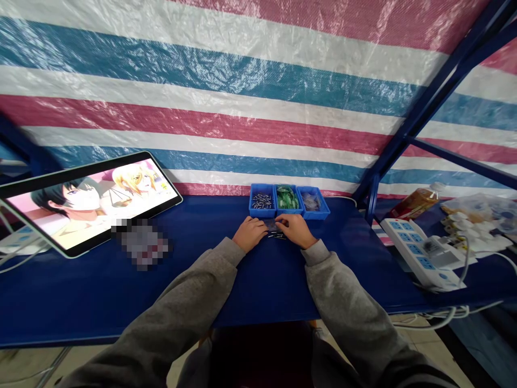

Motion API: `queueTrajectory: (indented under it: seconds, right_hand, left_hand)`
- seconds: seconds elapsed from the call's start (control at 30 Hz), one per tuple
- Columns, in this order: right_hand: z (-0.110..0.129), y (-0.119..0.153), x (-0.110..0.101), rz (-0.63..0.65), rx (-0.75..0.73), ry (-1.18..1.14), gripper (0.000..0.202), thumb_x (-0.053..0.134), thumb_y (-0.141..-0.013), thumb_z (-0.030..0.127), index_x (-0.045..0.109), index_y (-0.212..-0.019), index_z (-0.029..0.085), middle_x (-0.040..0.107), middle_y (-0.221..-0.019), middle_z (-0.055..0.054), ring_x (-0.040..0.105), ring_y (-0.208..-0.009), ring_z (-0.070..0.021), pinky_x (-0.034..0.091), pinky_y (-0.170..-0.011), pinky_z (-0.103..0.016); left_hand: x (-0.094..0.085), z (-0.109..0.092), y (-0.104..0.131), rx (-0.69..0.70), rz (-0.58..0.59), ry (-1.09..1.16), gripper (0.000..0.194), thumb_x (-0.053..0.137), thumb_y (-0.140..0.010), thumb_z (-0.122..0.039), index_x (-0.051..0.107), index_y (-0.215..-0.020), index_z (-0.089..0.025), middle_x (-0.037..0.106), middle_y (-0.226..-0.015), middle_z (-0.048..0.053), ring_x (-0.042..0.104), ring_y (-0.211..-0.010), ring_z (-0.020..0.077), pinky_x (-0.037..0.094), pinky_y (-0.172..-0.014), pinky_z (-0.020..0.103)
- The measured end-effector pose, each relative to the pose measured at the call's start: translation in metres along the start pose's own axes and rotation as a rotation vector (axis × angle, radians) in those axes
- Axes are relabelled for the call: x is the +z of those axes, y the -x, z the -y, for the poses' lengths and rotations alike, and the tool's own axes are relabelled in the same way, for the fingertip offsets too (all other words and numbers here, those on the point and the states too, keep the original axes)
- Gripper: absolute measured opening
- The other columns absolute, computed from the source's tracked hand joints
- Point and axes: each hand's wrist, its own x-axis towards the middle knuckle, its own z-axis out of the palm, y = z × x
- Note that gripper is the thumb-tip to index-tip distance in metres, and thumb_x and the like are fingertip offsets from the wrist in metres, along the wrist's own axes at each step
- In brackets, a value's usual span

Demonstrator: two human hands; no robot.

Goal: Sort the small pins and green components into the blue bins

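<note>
Close in front of the blue bins, a small clear plastic bag (270,224) lies between my two hands. My left hand (249,234) has its fingers curled against the bag's left edge. On the other side, my right hand (298,230) is bent into a pinch at the bag's right edge. Several small dark screws (277,235) lie on the table just below the bag, partly beneath my right fingers. The left blue bin (253,210) holds metal screws, the middle bin (288,212) green packets, and the right bin (319,215) clear packets.
A tablet (97,199) leans at the left, with a pixelated item (145,245) beside it. At the right are a white power strip (420,253), a drink bottle (418,202) and white plastic parts (462,229). Blue frame posts (407,126) and a striped tarp (242,124) border the blue table (194,231).
</note>
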Motion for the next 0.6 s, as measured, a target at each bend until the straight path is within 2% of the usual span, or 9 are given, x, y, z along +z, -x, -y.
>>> queueTrajectory:
  seconds: [0.1,0.37,0.53,0.6]
  right_hand:
    - [0.001,0.0005,0.0015,0.009,0.0,-0.006,0.012,0.063,-0.081,0.02,0.073,-0.088,0.02,0.068,-0.066,-0.001,0.061,-0.061,-0.016,0.044,-0.064,-0.027]
    - [0.006,0.0011,-0.0014,0.007,-0.016,-0.021,0.015,0.06,-0.084,0.022,0.073,-0.089,0.019,0.068,-0.065,-0.001,0.06,-0.059,-0.016,0.043,-0.062,-0.027]
    - [0.007,0.0009,-0.0024,-0.013,-0.015,-0.044,0.015,0.058,-0.085,0.022,0.073,-0.088,0.018,0.066,-0.064,-0.001,0.058,-0.058,-0.016,0.042,-0.062,-0.027]
    - [0.0066,0.0009,-0.0026,-0.037,-0.025,-0.058,0.015,0.058,-0.086,0.021,0.072,-0.09,0.018,0.065,-0.066,-0.002,0.058,-0.06,-0.0159,0.043,-0.063,-0.028]
  left_hand:
    - [-0.0015,-0.0003,-0.0014,0.019,0.004,-0.063,0.02,0.049,-0.093,-0.019,0.069,-0.09,-0.016,0.069,-0.082,0.008,0.057,-0.08,0.0202,0.032,-0.074,0.034]
    - [-0.0071,-0.0015,-0.0033,0.071,-0.013,-0.134,0.023,0.043,-0.092,-0.009,0.064,-0.098,-0.016,0.067,-0.073,0.006,0.059,-0.073,0.0187,0.033,-0.074,0.033]
    - [-0.0066,-0.0003,-0.0021,0.065,-0.045,-0.161,0.028,0.039,-0.091,-0.004,0.061,-0.103,-0.015,0.067,-0.075,0.005,0.061,-0.073,0.0187,0.036,-0.072,0.033]
    - [-0.0065,0.0001,-0.0012,0.066,-0.095,-0.163,0.028,0.039,-0.091,-0.004,0.06,-0.106,-0.015,0.068,-0.079,0.006,0.062,-0.074,0.0188,0.038,-0.07,0.033]
